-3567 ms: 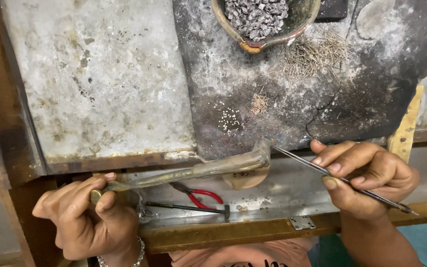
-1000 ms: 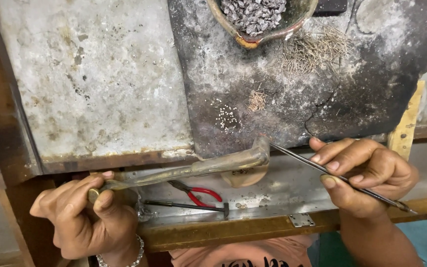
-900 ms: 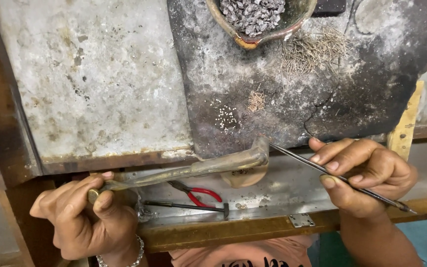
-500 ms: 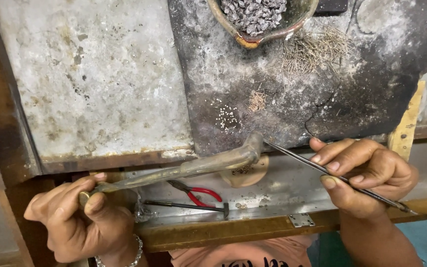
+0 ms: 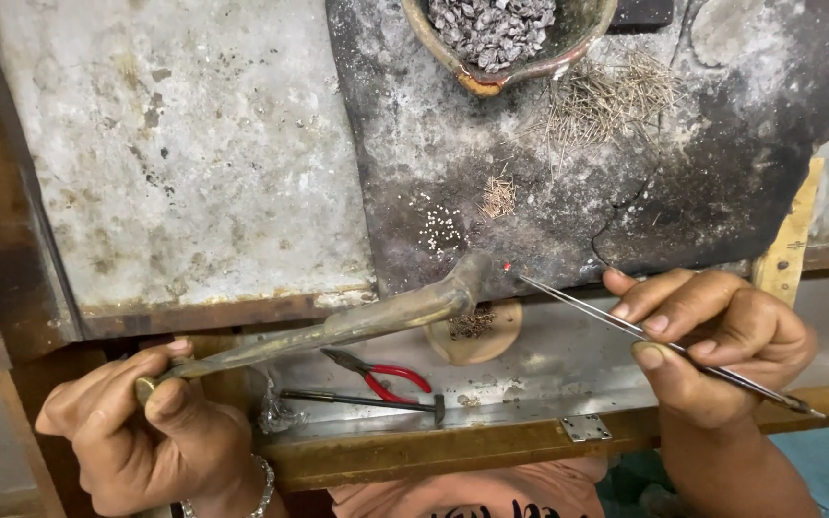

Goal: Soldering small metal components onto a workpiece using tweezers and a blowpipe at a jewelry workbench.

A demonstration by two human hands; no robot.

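My left hand [image 5: 151,436] grips the thin end of a long brass blowpipe [image 5: 357,321], whose bent tip rests at the front edge of a dark charred slab [image 5: 568,201]. My right hand [image 5: 712,341] pinches long steel tweezers [image 5: 626,326]. The tweezer tips hold a tiny glowing red speck [image 5: 507,267] just right of the pipe's tip. A cluster of tiny white beads [image 5: 440,228] and a small tuft of fine wire bits [image 5: 499,197] lie on the slab behind the tip.
A clay bowl of dark chips [image 5: 506,34] sits at the slab's far edge beside a heap of thin wire pieces [image 5: 611,96]. Red-handled pliers [image 5: 386,374], a small hammer [image 5: 367,401] and a round wooden disc [image 5: 477,331] lie on the metal tray below. A grey slab [image 5: 184,163] fills the left.
The blowpipe's tip has risen from beside the wooden disc to the slab's front edge, and my left hand has dropped slightly. A red glow now shows at the tweezer tips.
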